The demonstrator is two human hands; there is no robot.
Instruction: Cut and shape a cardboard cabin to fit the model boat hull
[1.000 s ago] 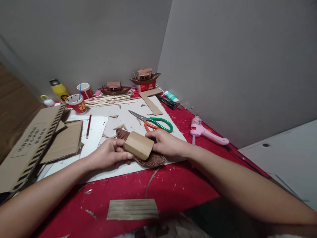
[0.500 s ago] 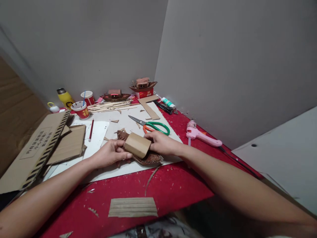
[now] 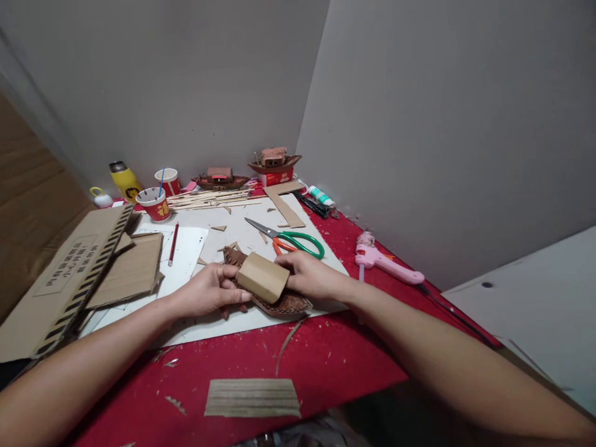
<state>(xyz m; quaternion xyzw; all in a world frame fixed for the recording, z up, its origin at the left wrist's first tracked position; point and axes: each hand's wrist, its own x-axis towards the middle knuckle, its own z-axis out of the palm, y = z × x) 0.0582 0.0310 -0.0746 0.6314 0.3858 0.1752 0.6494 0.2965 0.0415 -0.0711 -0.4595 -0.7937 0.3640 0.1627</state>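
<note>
A brown cardboard model boat (image 3: 291, 303) rests on the white board, its pointed ends toward upper left and lower right. Over its middle sits a curved tan cardboard roof piece (image 3: 264, 277). My left hand (image 3: 218, 288) is closed on the left side, thumb along the hull and index finger by the roof's edge. On the right, my right hand (image 3: 302, 273) pinches the roof piece at its upper right edge; its fingertips are partly hidden behind it. Green-and-orange-handled scissors (image 3: 288, 237) lie just beyond the boat.
A pink glue gun (image 3: 388, 264) lies at the right. Cardboard sheets (image 3: 125, 270) and a pencil (image 3: 173, 244) are at the left. Behind are paper cups (image 3: 156, 206), thin sticks (image 3: 209, 200) and two finished boats (image 3: 274, 161). A ridged cardboard strip (image 3: 252, 397) lies near the front edge.
The whole view has shifted slightly, so things appear a little further right. Both hands keep their places on the boat and roof piece, with hardly any visible movement.
</note>
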